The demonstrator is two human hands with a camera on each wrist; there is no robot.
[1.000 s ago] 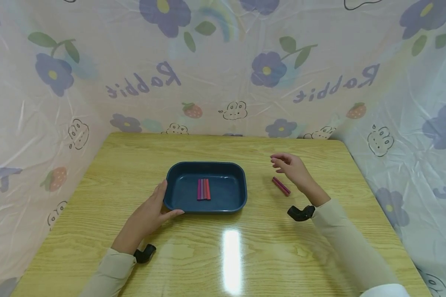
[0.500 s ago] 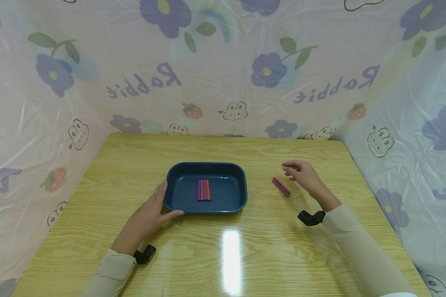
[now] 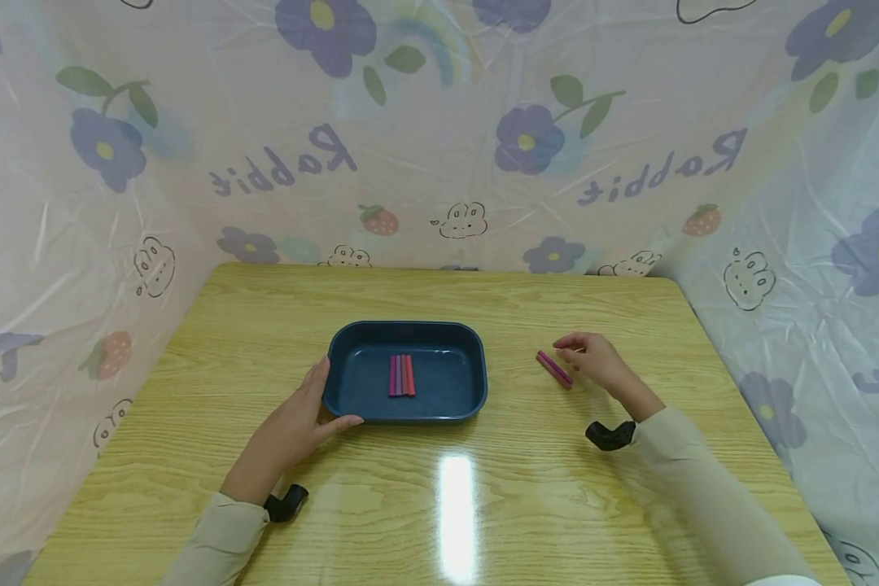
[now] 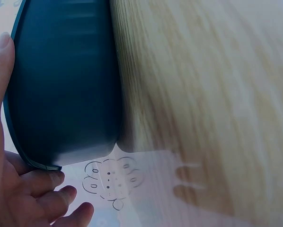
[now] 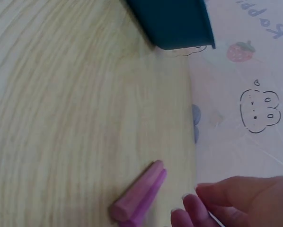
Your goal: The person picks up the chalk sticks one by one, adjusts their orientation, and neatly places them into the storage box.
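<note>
A dark blue rectangular tray (image 3: 450,382) stands on the table. My left hand (image 3: 286,431) grips its left end, thumb at the near rim and fingers at the left side. Several crayon-like sticks (image 3: 401,375) in magenta, purple, brown and red lie side by side inside. To the tray's right, two pink-purple sticks (image 3: 554,369) lie together on the table, slanted; the right wrist view shows them as one paler pink stick (image 5: 137,191) against a brighter magenta stick (image 5: 148,198). Just right of them hovers my right hand (image 3: 596,362), fingers loosely bent, apart from the sticks and holding nothing.
The table (image 3: 381,505) has a light wood-grain top. Behind it and at both sides hangs a printed curtain (image 3: 439,163) with flowers and rabbits. A black wrist device (image 3: 286,503) sits on the left wrist, another black device (image 3: 610,435) on the right.
My right hand has moved right, away from the tray's side, then down toward the two sticks on the table. My left hand and the tray have stayed in place.
</note>
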